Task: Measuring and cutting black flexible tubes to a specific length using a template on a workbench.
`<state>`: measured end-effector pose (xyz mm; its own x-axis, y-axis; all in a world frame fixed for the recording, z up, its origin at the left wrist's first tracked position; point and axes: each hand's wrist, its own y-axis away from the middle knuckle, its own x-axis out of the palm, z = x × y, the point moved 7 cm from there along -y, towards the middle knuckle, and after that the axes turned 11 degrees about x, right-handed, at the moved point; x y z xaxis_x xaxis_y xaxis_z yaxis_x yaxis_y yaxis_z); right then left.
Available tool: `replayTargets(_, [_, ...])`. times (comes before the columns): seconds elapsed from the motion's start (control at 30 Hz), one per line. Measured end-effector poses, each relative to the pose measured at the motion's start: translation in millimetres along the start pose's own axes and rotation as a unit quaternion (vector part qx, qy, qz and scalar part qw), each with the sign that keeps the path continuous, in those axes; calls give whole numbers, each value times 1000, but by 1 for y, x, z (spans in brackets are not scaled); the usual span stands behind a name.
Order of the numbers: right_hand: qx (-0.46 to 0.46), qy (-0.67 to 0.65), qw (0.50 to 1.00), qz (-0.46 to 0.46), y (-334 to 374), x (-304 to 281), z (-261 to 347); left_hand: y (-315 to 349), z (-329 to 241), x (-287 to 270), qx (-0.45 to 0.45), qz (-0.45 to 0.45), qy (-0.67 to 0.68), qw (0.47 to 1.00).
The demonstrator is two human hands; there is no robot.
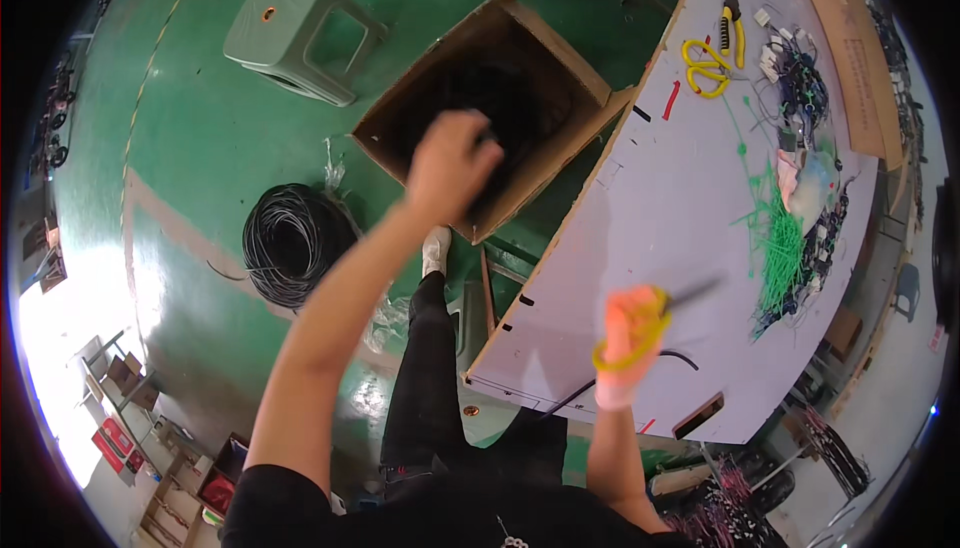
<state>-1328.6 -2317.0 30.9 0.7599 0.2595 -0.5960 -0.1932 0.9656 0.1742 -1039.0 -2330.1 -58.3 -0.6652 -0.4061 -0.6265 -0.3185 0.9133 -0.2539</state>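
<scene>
My left hand (452,166) reaches over an open cardboard box (552,43), blurred by motion, with its fingers curled. Something dark shows at its fingertips, but against the black contents (510,93) of the box I cannot make out what it is. Over the near part of the white table my right hand (625,343) grips yellow-handled scissors (655,320), whose blurred blades point away to the right. A black cable (570,398) lies by that hand, running from the table's near edge to a curved end on the tabletop.
On the table (640,238) are a second pair of yellow scissors (706,70), yellow-handled pliers (733,28), green cable ties (780,248), bundled wires (805,88) and a phone (698,416). A black cable coil (290,246) and a grey stool (285,23) stand on the green floor.
</scene>
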Motion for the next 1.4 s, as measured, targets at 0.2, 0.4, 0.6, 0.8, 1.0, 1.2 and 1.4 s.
replayTargets(0.2, [179,-129,962,-162,58,-95,-51,164,-219,133,-36,341,163,925])
replayTargets(0.4, [132,-69,981,-125,86,-127,-93,223,-265,201,95,303,-50,947])
replayTargets(0.6, [158,-100,976,-116,97,-126,-109,195,-237,168,7,305,53,951])
replayTargets(0.8, [82,-47,989,-110,70,-81,-51,85,-150,8,8,30,-62,998])
replayTargets(1.0, [-8,-62,998,-5,45,33,-26,69,-1,-42,59,-92,-194,975])
replayTargets(1.2, [-177,85,980,38,49,101,-41,384,290,-29,-417,-89,-54,903])
replayTargets(1.4, [-312,202,928,-31,66,123,6,594,397,-68,-632,-345,-131,682])
